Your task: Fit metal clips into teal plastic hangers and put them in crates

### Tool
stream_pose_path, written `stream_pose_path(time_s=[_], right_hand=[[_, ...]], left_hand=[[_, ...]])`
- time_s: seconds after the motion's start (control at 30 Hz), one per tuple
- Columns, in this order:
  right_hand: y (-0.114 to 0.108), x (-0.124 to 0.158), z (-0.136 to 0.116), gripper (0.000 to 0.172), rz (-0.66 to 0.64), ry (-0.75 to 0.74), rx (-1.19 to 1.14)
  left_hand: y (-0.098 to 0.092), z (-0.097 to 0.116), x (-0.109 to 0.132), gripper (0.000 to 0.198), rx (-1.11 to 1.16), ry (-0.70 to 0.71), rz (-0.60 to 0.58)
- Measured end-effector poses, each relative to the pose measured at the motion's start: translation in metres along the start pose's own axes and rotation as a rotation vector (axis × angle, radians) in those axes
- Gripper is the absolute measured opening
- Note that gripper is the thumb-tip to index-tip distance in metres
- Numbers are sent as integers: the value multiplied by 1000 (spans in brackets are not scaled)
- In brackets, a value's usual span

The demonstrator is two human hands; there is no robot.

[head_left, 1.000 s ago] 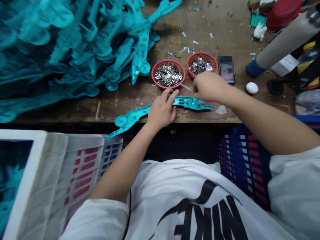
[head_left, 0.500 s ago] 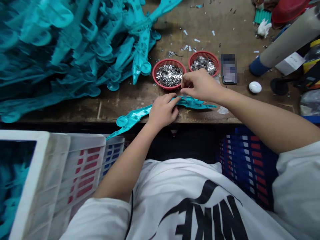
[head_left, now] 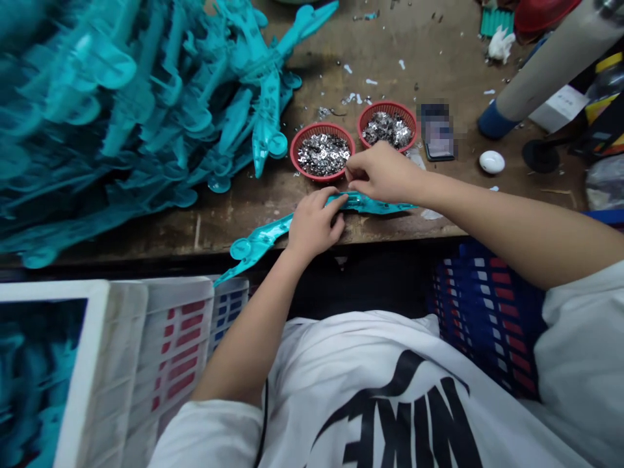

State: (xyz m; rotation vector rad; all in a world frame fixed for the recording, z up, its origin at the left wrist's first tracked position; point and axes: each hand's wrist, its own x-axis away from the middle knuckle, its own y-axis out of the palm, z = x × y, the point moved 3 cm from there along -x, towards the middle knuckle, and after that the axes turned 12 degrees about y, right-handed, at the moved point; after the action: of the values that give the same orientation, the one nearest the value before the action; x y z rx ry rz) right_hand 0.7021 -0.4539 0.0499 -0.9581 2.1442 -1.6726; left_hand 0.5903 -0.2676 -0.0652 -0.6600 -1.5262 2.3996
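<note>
A long turquoise plastic part lies along the table's front edge, its left end jutting out past the edge. My left hand is closed over its middle, fingers pressing it from above. Just over the section to the right, my right hand is in a pinch, thumb and forefinger close to the part. What the pinch holds, if anything, is too small or hidden to make out. Behind my hands stand two red baskets of small shiny metal pieces, the left basket and the right basket.
Turquoise parts are heaped at left. A phone, a white oval object and a grey post with a blue base are at right. Below the table are a white crate and a blue crate.
The whole view has shifted slightly. My right forefinger looks more curled, and the small piece seen under its fingertips before is no longer visible. My left hand keeps its place on the part.
</note>
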Motion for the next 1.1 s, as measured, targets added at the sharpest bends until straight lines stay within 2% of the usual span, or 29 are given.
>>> stream_pose_path(time_s=[0.1, 0.23, 0.3, 0.4, 0.47, 0.6, 0.77, 0.83, 0.97, 1.1], right_hand=[[-7, -5, 8, 32, -18, 90, 136], [-3, -10, 21, 34, -65, 196, 304], [1, -10, 21, 27, -30, 174, 286], [6, -5, 10, 17, -18, 45, 272], [7, 1, 0, 18, -59, -17, 347], [2, 12, -16, 22, -157, 24, 502], [-6, 19, -29, 29, -290, 2, 563], [-7, 19, -28, 30, -298, -6, 550], [-1, 13, -19, 43, -252, -84, 484], [11, 3, -6, 68, -291, -131, 445]], left_hand=[[0, 0, 0, 58, 8, 0, 6], [0, 1, 0, 54, 10, -4, 35], [1, 1, 0, 54, 5, -1, 48], [1, 2, 0, 54, 4, 2, 54], [2, 2, 0, 53, 7, -3, 52], [1, 0, -1, 52, 13, -6, 57], [-1, -3, 1, 51, 7, 13, 62], [-1, -5, 2, 52, 0, 20, 62], [1, -7, 0, 52, -4, 18, 75], [-8, 0, 2, 49, -16, 54, 151]])
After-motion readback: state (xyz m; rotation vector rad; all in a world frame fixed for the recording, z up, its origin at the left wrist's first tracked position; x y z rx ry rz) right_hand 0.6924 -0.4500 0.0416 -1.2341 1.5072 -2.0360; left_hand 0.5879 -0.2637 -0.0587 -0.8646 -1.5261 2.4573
